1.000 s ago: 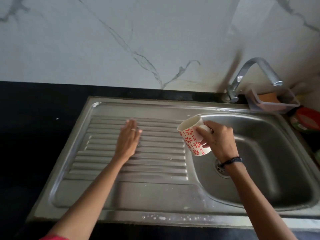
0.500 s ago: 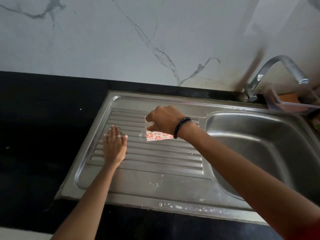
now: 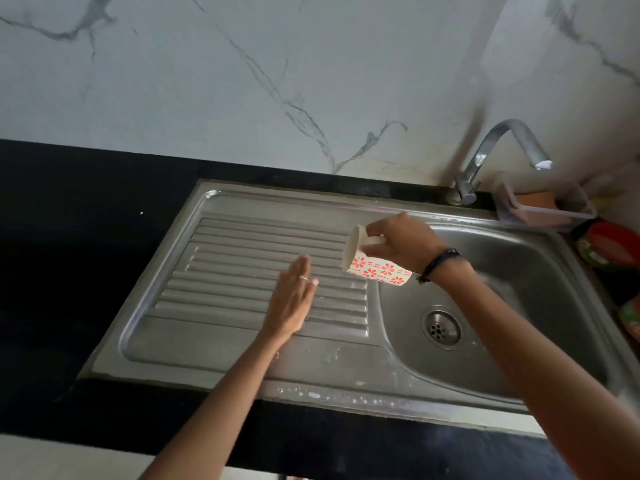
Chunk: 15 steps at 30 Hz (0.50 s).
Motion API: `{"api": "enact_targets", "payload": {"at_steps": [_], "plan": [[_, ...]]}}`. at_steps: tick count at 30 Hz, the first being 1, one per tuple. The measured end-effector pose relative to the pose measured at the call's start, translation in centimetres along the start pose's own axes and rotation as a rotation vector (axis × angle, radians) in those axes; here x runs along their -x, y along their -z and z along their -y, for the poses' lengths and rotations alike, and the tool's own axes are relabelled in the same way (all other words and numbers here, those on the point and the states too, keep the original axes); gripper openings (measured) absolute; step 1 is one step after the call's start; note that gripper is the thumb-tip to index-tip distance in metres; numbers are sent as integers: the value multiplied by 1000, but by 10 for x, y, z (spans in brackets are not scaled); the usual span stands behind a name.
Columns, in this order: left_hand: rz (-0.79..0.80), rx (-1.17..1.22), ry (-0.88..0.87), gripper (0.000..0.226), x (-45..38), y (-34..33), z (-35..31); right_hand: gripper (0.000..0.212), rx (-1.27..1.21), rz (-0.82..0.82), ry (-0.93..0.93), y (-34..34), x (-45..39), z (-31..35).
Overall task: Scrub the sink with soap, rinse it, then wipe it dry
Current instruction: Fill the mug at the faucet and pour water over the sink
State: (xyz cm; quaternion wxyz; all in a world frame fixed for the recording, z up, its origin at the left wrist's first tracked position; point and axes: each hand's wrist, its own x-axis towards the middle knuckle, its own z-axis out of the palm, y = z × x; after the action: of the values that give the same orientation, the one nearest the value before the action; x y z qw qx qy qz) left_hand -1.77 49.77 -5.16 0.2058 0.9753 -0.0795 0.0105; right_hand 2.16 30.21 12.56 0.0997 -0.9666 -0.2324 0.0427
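A steel sink (image 3: 540, 344) with a ribbed drainboard (image 3: 242, 258) on its left is set into a black counter. My right hand (image 3: 401, 242) grips a white mug with red flowers (image 3: 375, 270) by its handle. The mug is tipped on its side, mouth to the left, over the drainboard's right edge. My left hand (image 3: 292, 301) lies flat with straight fingers on the ribs, just left of the mug. The drain (image 3: 440, 327) shows in the basin. Soap flecks dot the sink's front rim (image 3: 325, 394).
A curved tap (image 3: 495, 157) stands behind the basin. To its right sits a clear plastic tray (image 3: 543, 211) with an orange sponge (image 3: 536, 199). A red-lidded container (image 3: 609, 245) is at the far right. The black counter (image 3: 69, 271) extends left.
My right hand has carried the mug from over the ribs back toward the basin edge. My left hand has slid right across the drainboard.
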Motion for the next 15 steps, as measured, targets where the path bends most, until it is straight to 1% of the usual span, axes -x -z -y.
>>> {"api": "enact_targets", "payload": {"at_steps": [2,4,6,8,10,13,14,15], "plan": [[-65,-11,98,64,4,10,33,21,-192,-83,-75,-6,8,-13],[-126,9,337,67,11,25,78,19,-331,-140,-130,-14,15,-20],[-219,-62,532,62,29,34,118,23,-413,-167,-159,-21,22,-23],[-251,-111,659,56,50,41,141,24,-468,-181,-175,-28,28,-27],[-247,-127,681,55,60,40,142,22,-492,-182,-189,-31,33,-31],[-200,-127,667,57,54,29,117,20,-494,-187,-213,-32,41,-39],[-170,-114,617,57,49,24,105,22,-492,-194,-218,-32,44,-41],[-137,-123,531,57,45,16,92,23,-490,-201,-219,-31,46,-44]]}}
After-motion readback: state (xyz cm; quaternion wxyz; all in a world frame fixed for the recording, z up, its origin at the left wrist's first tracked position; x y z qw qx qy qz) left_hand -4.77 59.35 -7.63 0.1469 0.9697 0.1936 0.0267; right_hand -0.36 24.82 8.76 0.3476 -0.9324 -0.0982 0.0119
